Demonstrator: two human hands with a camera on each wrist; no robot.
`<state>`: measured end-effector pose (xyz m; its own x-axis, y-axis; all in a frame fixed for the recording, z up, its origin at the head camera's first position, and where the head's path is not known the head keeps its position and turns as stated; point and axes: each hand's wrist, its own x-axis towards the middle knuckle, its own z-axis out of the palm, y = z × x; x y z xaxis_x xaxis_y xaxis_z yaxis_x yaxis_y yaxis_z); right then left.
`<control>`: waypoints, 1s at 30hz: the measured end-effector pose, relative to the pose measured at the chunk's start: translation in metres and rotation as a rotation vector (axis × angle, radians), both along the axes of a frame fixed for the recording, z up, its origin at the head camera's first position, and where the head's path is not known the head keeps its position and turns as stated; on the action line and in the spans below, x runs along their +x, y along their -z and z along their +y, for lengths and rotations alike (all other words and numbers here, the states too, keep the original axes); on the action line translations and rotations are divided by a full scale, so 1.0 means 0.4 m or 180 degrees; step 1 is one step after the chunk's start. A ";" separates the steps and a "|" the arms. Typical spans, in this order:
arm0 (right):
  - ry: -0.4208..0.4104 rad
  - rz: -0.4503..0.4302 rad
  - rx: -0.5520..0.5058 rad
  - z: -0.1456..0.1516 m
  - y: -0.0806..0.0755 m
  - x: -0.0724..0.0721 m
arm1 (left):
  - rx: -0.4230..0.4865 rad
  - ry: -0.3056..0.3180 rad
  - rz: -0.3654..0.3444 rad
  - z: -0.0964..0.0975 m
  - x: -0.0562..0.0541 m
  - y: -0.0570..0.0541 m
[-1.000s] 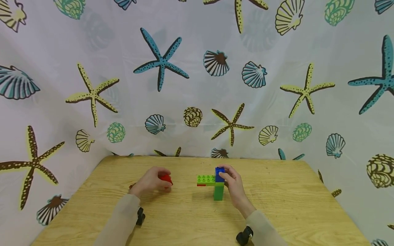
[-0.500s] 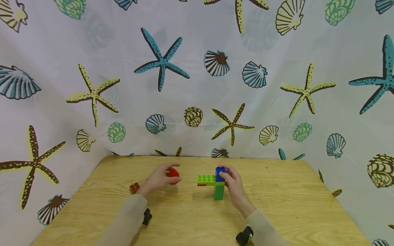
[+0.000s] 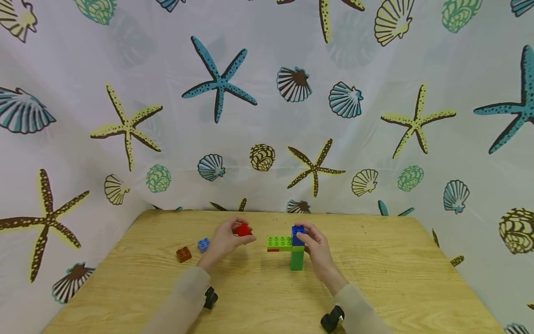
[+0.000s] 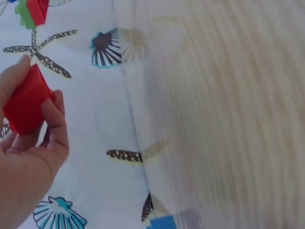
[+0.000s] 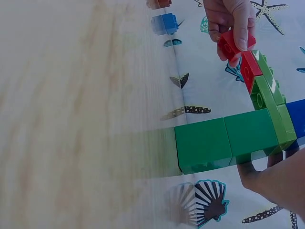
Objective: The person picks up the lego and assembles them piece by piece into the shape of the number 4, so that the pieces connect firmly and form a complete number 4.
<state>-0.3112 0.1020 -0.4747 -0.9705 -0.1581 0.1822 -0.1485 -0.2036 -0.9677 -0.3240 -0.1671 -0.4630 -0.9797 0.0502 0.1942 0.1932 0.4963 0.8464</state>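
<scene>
My left hand (image 3: 223, 243) pinches a red toy brick (image 3: 243, 229) between thumb and fingers, held above the table left of a brick build. In the left wrist view, that brick (image 4: 29, 102) has a sloped side. The build has two stacked green bricks (image 5: 226, 143), a long lime-green brick (image 3: 278, 243) jutting left from their top, and a blue brick (image 3: 297, 236) above. A small red brick (image 5: 250, 71) hangs under the lime one's free end. My right hand (image 3: 319, 253) grips the build's upper part at the blue brick, thumb on its near side. The build stands upright.
A loose blue brick (image 3: 203, 245) and a brown brick (image 3: 183, 254) lie on the wooden table (image 3: 388, 269), left of my left hand. A white cloth (image 3: 258, 125) printed with shells and starfish hangs behind the table and at both sides.
My left hand has lifted the red brick and carried it right, toward the build, uncovering the loose brown and blue bricks. My right hand and the build have stayed put.
</scene>
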 end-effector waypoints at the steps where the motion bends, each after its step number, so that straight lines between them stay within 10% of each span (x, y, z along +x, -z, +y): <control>1: -0.0008 -0.0005 0.0000 0.001 -0.002 0.000 | 0.0033 -0.0025 -0.0003 0.008 0.003 -0.002; 14: -0.0037 -0.0130 0.0016 0.012 -0.001 0.003 | 0.0625 0.0160 -0.0031 0.083 0.046 -0.020; 30: -0.0146 -0.0103 0.0028 0.020 -0.006 -0.002 | 0.0413 0.0703 0.0199 0.112 0.051 -0.024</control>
